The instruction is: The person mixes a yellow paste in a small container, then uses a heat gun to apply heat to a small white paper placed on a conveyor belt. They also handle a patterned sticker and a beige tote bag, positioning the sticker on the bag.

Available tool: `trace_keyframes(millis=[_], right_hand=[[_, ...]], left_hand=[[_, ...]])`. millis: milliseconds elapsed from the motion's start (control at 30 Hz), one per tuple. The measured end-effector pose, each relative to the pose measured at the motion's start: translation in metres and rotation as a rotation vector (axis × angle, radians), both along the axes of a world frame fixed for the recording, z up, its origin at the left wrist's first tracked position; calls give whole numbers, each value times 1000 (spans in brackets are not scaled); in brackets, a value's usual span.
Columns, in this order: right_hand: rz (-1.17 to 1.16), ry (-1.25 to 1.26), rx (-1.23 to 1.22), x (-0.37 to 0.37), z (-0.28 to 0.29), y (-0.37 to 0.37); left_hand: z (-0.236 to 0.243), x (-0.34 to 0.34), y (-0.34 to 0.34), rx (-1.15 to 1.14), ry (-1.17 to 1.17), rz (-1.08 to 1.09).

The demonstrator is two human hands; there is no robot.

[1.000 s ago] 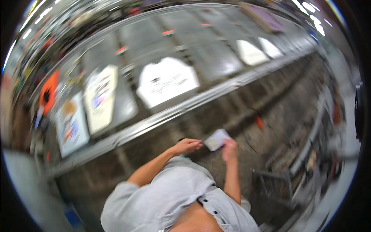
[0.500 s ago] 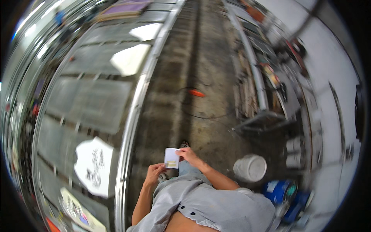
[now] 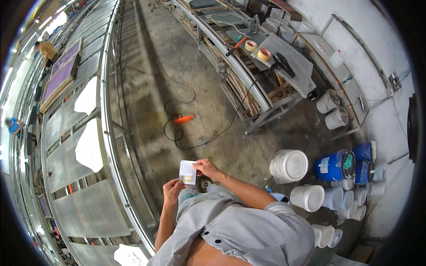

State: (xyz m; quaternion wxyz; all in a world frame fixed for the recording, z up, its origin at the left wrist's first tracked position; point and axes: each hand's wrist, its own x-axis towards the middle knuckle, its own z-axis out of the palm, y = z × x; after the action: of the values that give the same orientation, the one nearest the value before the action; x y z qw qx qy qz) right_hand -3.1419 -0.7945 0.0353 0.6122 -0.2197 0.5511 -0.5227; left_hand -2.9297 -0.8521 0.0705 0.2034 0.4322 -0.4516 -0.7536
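A small white card point(image 3: 187, 169) with a yellowish patch near its lower edge is held out in front of my body, over the floor. My left hand point(image 3: 171, 190) pinches its lower left corner. At the upper right edge, my right hand point(image 3: 206, 169) grips it between thumb and fingers. Whether it is one sheet or a folded one, I cannot tell. White cut pieces point(image 3: 90, 144) lie on the long metal-framed table point(image 3: 91, 208) to my left.
On the floor ahead lie an orange object point(image 3: 183, 119) and a looping black cable point(image 3: 195, 146). Right of me stand white buckets point(image 3: 307, 198) and a blue drum point(image 3: 328, 167). A workbench point(image 3: 288, 57) carries tape rolls point(image 3: 264, 54) and a black tool point(image 3: 282, 64). Two people are at the far left.
The view has swung right and forward along the aisle, bringing the workbench and more buckets into sight. Both hands keep hold of the card, which sits slightly higher and further left in view.
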Motion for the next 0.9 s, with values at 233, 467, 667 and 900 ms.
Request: trace_keyframes(millis=[233, 467, 667, 900], right_hand=[[-229, 34, 175, -86, -8, -18], [-758, 114, 246, -222, -21, -32], [-1042, 477, 211, -463, -23, -13], [-1208, 629, 479, -670, 14, -52]], left_hand=[[-57, -60, -75, -461, -384, -5], [-38, -141, -157, -548, -520, -43], [2, -192, -201, -589, -498, 155], [5, -207, -178, -299, -212, 732]])
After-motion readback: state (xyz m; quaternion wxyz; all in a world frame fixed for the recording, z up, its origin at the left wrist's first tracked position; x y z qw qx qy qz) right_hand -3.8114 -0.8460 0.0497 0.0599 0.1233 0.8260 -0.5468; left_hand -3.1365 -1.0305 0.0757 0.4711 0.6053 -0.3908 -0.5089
